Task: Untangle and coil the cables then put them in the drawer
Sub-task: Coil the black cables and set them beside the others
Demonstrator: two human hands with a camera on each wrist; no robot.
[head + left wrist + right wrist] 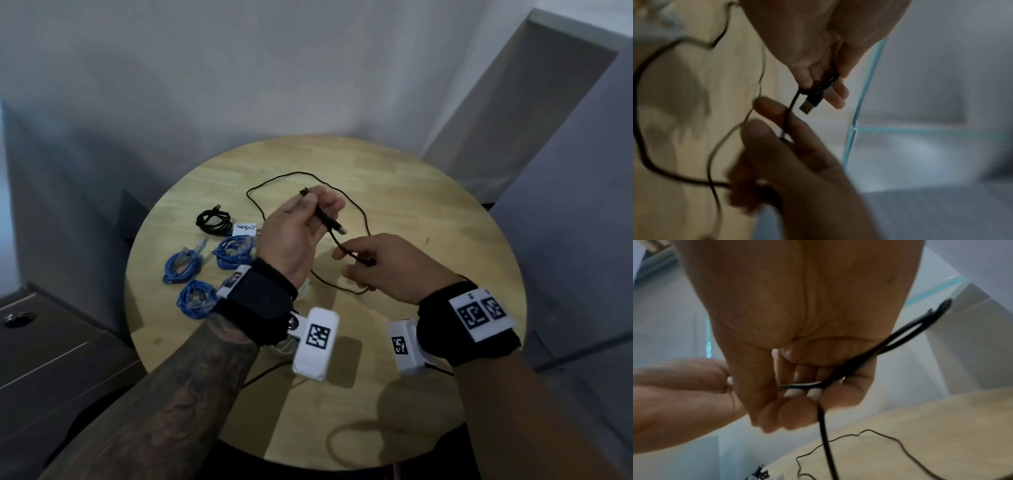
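A long black cable [323, 216] trails in a loose loop over the round wooden table [428, 192]. My left hand [315, 209] is raised above the table and pinches a folded stretch of the cable near its USB plug [341, 231]. In the left wrist view the plug [809, 104] sticks out below the left hand [824, 84]. Just to the right and lower, my right hand [356, 255] pinches the same cable. The right wrist view shows my right hand [807, 391] with its fingers curled round the cable [825, 434], which hangs down to the table.
At the table's left lie a coiled black cable [214, 221], a white label [245, 229] and three coiled blue cables [181, 270] [234, 250] [195, 298]. A grey cabinet [51, 349] stands left of the table. Walls close in behind and to the right.
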